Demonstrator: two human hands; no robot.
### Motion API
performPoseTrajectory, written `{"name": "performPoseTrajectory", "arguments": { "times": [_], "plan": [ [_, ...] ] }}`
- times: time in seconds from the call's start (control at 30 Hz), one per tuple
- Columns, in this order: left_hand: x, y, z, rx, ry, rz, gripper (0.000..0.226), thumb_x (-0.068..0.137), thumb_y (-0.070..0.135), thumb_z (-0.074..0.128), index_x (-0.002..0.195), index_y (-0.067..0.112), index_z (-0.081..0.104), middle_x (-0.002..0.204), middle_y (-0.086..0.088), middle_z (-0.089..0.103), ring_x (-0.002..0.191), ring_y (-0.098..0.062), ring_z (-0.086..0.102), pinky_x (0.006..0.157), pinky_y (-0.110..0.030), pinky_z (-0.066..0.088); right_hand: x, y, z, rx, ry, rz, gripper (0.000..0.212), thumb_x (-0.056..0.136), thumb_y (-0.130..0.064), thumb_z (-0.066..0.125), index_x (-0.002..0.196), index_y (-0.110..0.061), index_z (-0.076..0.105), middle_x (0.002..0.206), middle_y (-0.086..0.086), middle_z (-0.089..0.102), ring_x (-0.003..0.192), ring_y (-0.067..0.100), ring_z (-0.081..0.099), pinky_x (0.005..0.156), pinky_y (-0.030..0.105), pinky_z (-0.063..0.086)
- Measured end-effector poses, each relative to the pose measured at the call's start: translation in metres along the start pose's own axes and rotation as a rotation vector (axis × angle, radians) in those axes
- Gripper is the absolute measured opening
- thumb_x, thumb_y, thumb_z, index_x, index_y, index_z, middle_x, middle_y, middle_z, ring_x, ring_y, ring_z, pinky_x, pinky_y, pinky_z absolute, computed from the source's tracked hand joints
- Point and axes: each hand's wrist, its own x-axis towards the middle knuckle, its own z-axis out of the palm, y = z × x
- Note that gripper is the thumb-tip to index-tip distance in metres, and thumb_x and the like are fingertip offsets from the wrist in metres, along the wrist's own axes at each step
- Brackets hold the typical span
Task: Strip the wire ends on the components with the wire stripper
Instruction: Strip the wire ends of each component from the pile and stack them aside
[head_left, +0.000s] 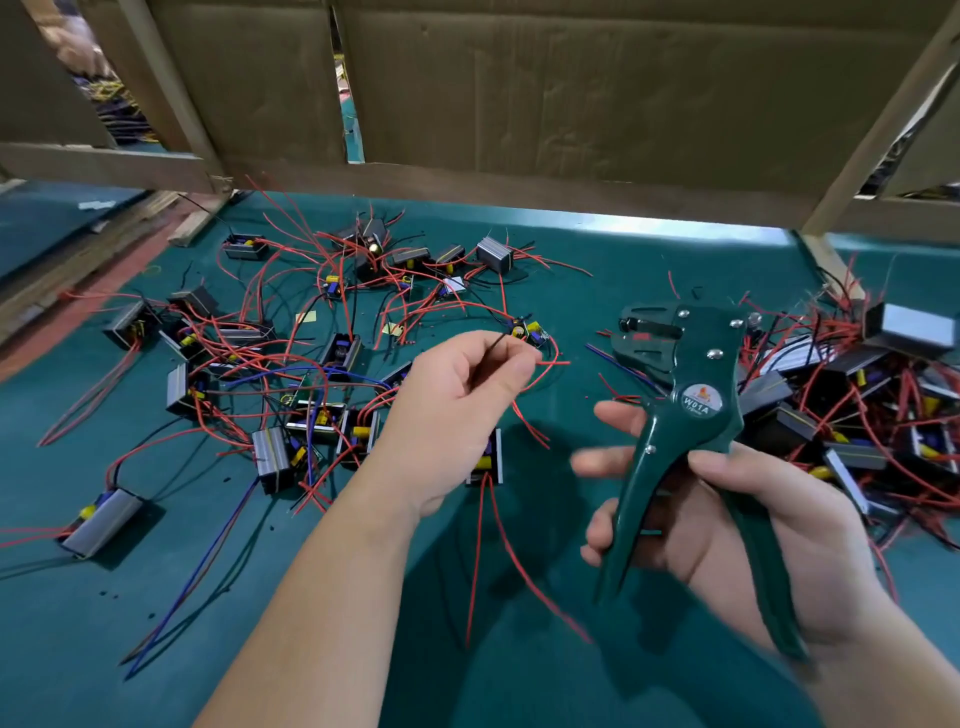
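Left hand (462, 387) pinches the wire ends (553, 362) over the green table (623, 249), right hand (753, 519) grips the wire stripper (693, 374) nearby, jaws off them, so a crooked feed could nick strands.

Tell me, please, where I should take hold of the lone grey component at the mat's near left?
Grip the grey component across its long metal sides, from above. It lies flat, apart from the others, and its red wires trail off the left end, leaving both sides free.
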Motion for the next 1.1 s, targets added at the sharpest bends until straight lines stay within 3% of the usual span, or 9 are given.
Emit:
{"name": "performPoseTrajectory", "arguments": {
  "times": [0.13, 0.33, 0.53, 0.93, 1.1],
  "plan": [
    [0.002, -0.002, -0.002, 0.044, 0.055, 0.004, 0.022, 0.092, 0.003, 0.059, 0.084, 0.023, 0.064, 0.069, 0.022, 0.064, 0.069, 0.009, 0.055, 0.07, -0.005, 0.04, 0.0, 0.0, -0.001, -0.025, -0.01, 0.126, 0.073, 0.053, -0.027, 0.084, 0.117, 0.001, 0.063, 0.09, 0.029, 0.062, 0.067, 0.044, 0.061, 0.067, 0.055, 0.052],
    [-0.003, 0.004, 0.004, 0.025, -0.015, 0.069, 0.018, 0.087, 0.006, 0.066, 0.082, 0.023, 0.066, 0.071, 0.019, 0.067, 0.07, 0.005, 0.059, 0.071, -0.01, 0.046, 0.0, 0.007, 0.006, -0.009, -0.101, 0.137, 0.069, 0.064, -0.023, 0.081, 0.122, 0.004, 0.058, 0.084, 0.029, 0.059, 0.067, 0.044, 0.061, 0.066, 0.055, 0.048],
    [-0.003, 0.009, 0.005, -0.01, -0.024, 0.099, 0.019, 0.087, 0.003, 0.064, 0.081, 0.021, 0.066, 0.069, 0.019, 0.066, 0.066, 0.005, 0.056, 0.068, -0.009, 0.045, 0.0, 0.007, 0.003, -0.093, -0.067, 0.13, 0.062, 0.062, -0.029, 0.083, 0.112, 0.002, 0.063, 0.075, 0.024, 0.059, 0.06, 0.042, 0.06, 0.062, 0.053, 0.047],
    [-0.005, 0.01, 0.001, -0.042, -0.048, 0.094, 0.015, 0.09, 0.006, 0.062, 0.085, 0.02, 0.065, 0.071, 0.018, 0.066, 0.067, 0.006, 0.057, 0.068, -0.009, 0.044, 0.002, 0.01, -0.002, -0.068, -0.161, 0.124, 0.057, 0.072, -0.026, 0.077, 0.117, 0.004, 0.059, 0.078, 0.023, 0.06, 0.064, 0.042, 0.061, 0.066, 0.054, 0.047],
    [-0.006, 0.011, 0.0, -0.057, -0.025, 0.078, 0.005, 0.079, 0.022, 0.068, 0.076, 0.026, 0.069, 0.069, 0.012, 0.066, 0.068, -0.01, 0.054, 0.066, -0.017, 0.046, 0.003, 0.012, -0.004, -0.063, -0.197, 0.109, 0.053, 0.076, -0.025, 0.075, 0.118, 0.003, 0.059, 0.081, 0.022, 0.062, 0.067, 0.042, 0.062, 0.068, 0.053, 0.047]
  ]
}}
